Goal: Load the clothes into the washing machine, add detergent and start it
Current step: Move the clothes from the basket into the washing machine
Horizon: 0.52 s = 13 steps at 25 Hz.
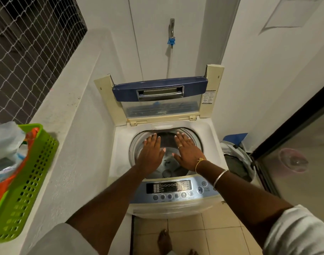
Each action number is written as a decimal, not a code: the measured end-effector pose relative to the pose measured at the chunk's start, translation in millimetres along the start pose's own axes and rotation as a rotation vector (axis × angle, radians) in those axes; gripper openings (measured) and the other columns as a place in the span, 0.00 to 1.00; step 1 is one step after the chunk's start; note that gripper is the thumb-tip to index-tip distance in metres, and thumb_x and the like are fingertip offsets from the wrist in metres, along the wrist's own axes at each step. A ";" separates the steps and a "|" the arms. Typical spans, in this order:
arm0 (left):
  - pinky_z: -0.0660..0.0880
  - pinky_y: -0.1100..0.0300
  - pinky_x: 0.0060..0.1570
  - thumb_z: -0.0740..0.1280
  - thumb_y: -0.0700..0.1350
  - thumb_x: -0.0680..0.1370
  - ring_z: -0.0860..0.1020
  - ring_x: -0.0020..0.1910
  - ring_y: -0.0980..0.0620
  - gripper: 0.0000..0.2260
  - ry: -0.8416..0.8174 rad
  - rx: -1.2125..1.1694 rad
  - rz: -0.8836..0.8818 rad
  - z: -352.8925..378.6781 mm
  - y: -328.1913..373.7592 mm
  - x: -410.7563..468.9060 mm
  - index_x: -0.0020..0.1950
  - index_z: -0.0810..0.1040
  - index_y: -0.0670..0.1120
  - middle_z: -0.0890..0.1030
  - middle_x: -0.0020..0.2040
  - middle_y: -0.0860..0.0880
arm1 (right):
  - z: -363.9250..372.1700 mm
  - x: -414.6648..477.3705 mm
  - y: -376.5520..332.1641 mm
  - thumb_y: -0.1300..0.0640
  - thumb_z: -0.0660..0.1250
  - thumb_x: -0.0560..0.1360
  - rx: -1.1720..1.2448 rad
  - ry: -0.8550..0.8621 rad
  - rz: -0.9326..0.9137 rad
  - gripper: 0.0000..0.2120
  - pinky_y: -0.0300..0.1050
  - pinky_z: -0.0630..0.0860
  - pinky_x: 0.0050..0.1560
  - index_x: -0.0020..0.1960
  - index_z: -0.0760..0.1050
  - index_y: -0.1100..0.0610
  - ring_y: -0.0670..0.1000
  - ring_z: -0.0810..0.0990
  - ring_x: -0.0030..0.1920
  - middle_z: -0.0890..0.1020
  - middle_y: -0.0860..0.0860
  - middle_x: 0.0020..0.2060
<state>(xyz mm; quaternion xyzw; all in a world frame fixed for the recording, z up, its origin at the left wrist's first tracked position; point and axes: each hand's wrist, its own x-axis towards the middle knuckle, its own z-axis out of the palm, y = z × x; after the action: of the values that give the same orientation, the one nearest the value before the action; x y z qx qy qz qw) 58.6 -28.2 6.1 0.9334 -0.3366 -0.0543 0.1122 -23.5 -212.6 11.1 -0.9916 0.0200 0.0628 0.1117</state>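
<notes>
At the far left, a green basket (34, 181) stands on the white ledge. Plastic bags (6, 140) and an orange packet lie inside it. We cannot tell whether one of them is the detergent.

Next comes the washing machine (120, 144), a top loader. Its lid (159, 89) is folded up against the wall, so the opening is free. We look down into the drum (168, 159) and see only its bare grey bottom and no cloth at all.

The left hand (152, 153) is held flat over the opening, palm down, with the fingers straight and a little apart. It holds nothing. The right hand (188, 153) is just beside it in the same way, flat and empty, with a ring on one finger. The fingertips of both come near the far inner ring of the drum, but we cannot tell if they touch it.

Below the hands is the control panel (168, 187) with its start button (200, 190) at the right end.

On the floor to the right of the machine we see a heap of grey and white clothes (234, 159), apart from both hands.

We judge that only the opening of the lid is done. Loading the clothes, adding the detergent and starting the machine are all left to do.
</notes>
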 end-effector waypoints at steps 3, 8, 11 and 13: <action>0.46 0.50 0.77 0.53 0.53 0.84 0.53 0.79 0.44 0.26 0.030 -0.031 0.090 1.4 12.8 7.6 0.79 0.58 0.41 0.57 0.80 0.41 | -4.5 -11.6 10.8 0.40 0.53 0.81 0.036 0.036 0.058 0.36 0.50 0.43 0.78 0.80 0.43 0.57 0.55 0.42 0.79 0.44 0.55 0.79; 0.47 0.48 0.77 0.53 0.53 0.84 0.52 0.80 0.44 0.25 0.032 -0.028 0.198 13.1 56.8 30.9 0.79 0.59 0.41 0.57 0.80 0.42 | -8.5 -37.0 45.0 0.39 0.52 0.81 0.108 0.090 0.177 0.36 0.50 0.43 0.78 0.80 0.43 0.56 0.54 0.42 0.79 0.45 0.55 0.79; 0.47 0.48 0.77 0.49 0.54 0.84 0.55 0.79 0.42 0.26 0.039 -0.006 0.270 21.6 97.9 49.9 0.78 0.60 0.40 0.59 0.79 0.40 | -10.8 -54.1 81.3 0.40 0.50 0.82 0.090 0.089 0.218 0.35 0.52 0.44 0.78 0.80 0.43 0.57 0.55 0.42 0.79 0.44 0.56 0.79; 0.49 0.49 0.77 0.44 0.54 0.83 0.58 0.78 0.42 0.28 0.025 0.031 0.323 30.1 131.3 63.8 0.77 0.61 0.39 0.62 0.78 0.39 | -12.4 -64.4 112.3 0.42 0.49 0.82 0.106 0.087 0.261 0.33 0.52 0.44 0.78 0.80 0.42 0.57 0.55 0.43 0.79 0.44 0.55 0.79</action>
<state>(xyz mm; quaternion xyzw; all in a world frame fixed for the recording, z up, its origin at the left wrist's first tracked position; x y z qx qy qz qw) 21.4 -172.6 7.5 0.8692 -0.4818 -0.0188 0.1092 -91.8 -323.2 6.8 -0.9750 0.1567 0.0327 0.1541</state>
